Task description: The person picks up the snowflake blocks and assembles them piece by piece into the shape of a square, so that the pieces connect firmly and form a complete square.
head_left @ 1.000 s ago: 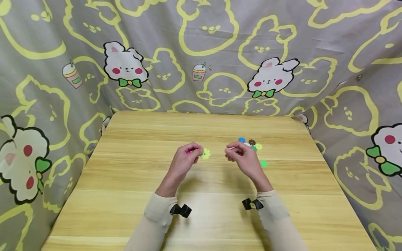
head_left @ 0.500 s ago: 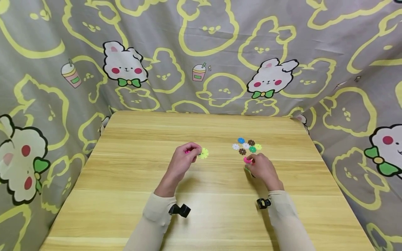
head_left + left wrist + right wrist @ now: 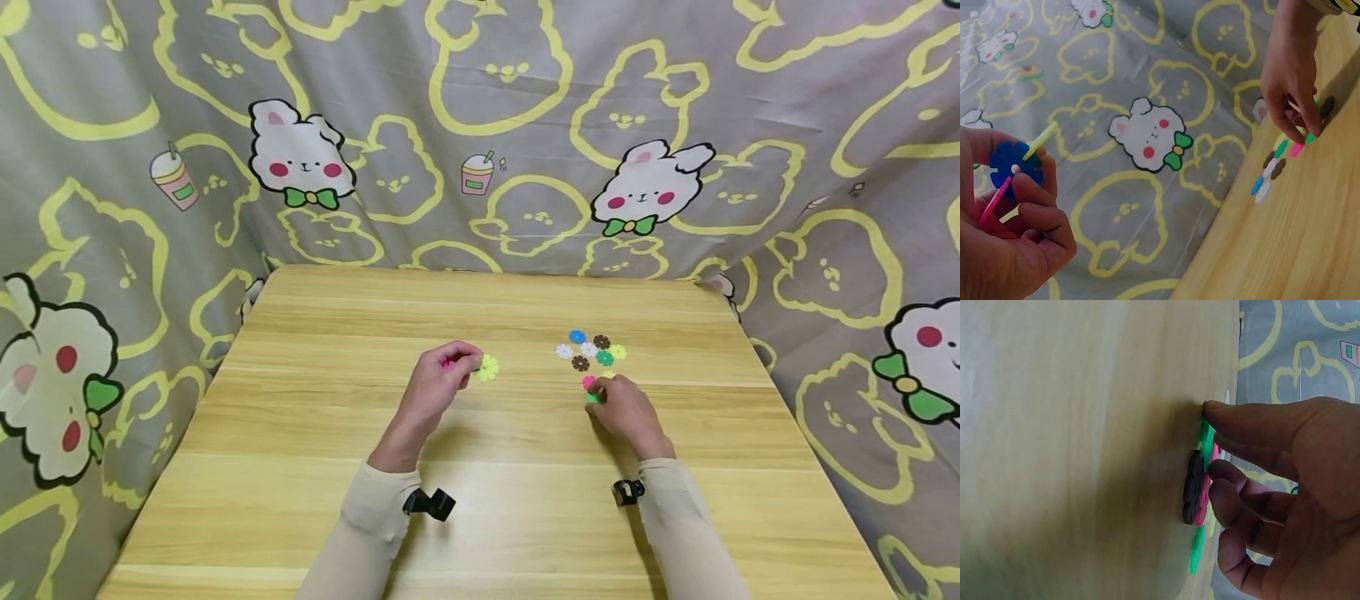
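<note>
In the head view my left hand [image 3: 444, 377] is held over the middle of the table, gripping joined plastic snowflake discs. The left wrist view shows a blue disc [image 3: 1004, 164] pinched there, with a yellow disc [image 3: 1040, 141] and a pink disc [image 3: 995, 201] slotted into it edge-on. My right hand [image 3: 632, 414] is down at the near end of the loose discs, thumb and fingertips on either side of a green disc [image 3: 1205, 442]. Beside it in the right wrist view lie a dark brown disc [image 3: 1192, 487], a pink disc [image 3: 1202, 509] and another green disc [image 3: 1197, 551].
More loose discs lie flat beyond my right hand: a blue one [image 3: 577, 337], brown ones, white ones, a teal green one [image 3: 604, 357] and a yellow one [image 3: 618, 352]. The wooden table [image 3: 315, 517] is enclosed by a patterned grey curtain [image 3: 420, 83].
My right hand has moved right and toward me from the middle of the table to the loose discs, and its fingers now pinch a green disc. My left hand has stayed nearly still.
</note>
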Demonstrator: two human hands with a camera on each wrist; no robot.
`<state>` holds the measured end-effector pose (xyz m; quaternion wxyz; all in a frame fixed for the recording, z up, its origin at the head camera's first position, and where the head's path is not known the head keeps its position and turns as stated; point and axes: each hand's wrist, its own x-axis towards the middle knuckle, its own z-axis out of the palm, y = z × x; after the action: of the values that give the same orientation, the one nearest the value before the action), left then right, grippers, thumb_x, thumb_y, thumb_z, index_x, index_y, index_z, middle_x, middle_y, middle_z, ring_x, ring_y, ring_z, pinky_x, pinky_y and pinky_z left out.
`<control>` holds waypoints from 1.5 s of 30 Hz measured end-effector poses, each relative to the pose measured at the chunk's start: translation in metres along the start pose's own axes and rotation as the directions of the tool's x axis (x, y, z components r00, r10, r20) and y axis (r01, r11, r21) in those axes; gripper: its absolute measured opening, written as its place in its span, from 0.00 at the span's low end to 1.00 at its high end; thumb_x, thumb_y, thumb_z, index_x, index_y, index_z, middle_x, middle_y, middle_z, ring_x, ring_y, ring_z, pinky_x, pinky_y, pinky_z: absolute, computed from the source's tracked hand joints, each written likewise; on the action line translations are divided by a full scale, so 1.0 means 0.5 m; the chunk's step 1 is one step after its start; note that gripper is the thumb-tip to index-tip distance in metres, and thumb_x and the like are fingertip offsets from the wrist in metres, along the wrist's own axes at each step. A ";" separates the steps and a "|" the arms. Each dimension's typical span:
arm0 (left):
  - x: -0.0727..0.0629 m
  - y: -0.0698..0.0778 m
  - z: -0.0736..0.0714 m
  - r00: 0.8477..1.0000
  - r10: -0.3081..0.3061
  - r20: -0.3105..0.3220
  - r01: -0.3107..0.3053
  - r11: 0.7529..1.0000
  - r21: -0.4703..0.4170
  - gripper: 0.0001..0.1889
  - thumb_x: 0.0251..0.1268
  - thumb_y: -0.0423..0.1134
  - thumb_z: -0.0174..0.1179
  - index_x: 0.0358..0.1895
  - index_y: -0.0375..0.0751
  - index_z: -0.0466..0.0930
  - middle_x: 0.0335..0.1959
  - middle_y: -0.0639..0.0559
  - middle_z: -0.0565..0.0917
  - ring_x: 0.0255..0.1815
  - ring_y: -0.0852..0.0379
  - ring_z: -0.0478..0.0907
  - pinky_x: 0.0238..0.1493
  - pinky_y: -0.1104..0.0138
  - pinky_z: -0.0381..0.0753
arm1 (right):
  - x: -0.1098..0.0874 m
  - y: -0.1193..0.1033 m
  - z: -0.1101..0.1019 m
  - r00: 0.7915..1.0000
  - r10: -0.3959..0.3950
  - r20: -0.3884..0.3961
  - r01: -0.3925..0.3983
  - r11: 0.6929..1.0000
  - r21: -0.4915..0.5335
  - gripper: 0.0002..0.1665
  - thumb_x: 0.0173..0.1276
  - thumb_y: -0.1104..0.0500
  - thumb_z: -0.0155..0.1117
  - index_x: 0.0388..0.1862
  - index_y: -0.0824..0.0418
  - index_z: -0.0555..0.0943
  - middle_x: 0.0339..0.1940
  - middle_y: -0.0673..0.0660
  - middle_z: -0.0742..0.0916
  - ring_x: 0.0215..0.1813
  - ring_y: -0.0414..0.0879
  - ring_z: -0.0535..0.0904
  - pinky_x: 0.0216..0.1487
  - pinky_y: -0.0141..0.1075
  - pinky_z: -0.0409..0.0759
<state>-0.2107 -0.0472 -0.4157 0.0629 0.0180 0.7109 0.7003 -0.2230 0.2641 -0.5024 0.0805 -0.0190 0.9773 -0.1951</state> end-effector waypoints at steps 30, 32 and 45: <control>0.002 -0.007 0.003 1.000 -0.008 0.004 0.008 1.000 -0.004 0.07 0.64 0.37 0.60 0.38 0.36 0.83 0.22 0.52 0.72 0.25 0.59 0.67 0.28 0.70 0.67 | 0.002 0.005 0.003 0.996 -0.042 -0.084 0.042 0.999 -0.006 0.10 0.60 0.61 0.61 0.19 0.59 0.78 0.23 0.56 0.79 0.26 0.46 0.70 0.28 0.36 0.68; 0.002 -0.008 0.002 1.000 -0.012 0.001 0.012 1.000 -0.001 0.07 0.64 0.37 0.60 0.37 0.37 0.83 0.23 0.51 0.73 0.25 0.59 0.66 0.28 0.70 0.66 | 0.001 0.007 0.006 0.990 -0.068 -0.127 0.066 0.998 -0.026 0.11 0.62 0.62 0.58 0.21 0.61 0.80 0.24 0.57 0.80 0.26 0.46 0.71 0.27 0.36 0.70; 0.001 -0.006 -0.002 1.000 -0.012 -0.004 0.012 1.000 0.010 0.08 0.64 0.38 0.60 0.37 0.36 0.83 0.20 0.55 0.72 0.23 0.59 0.65 0.25 0.72 0.63 | -0.005 -0.037 -0.008 0.905 -0.161 -0.393 0.197 0.979 0.054 0.10 0.58 0.65 0.61 0.36 0.66 0.86 0.28 0.59 0.88 0.25 0.44 0.79 0.26 0.33 0.79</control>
<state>-0.2113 -0.0481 -0.4189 0.0655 0.0129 0.7144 0.6965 -0.2211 0.2487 -0.4913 -0.1313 -0.0660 0.9579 -0.2466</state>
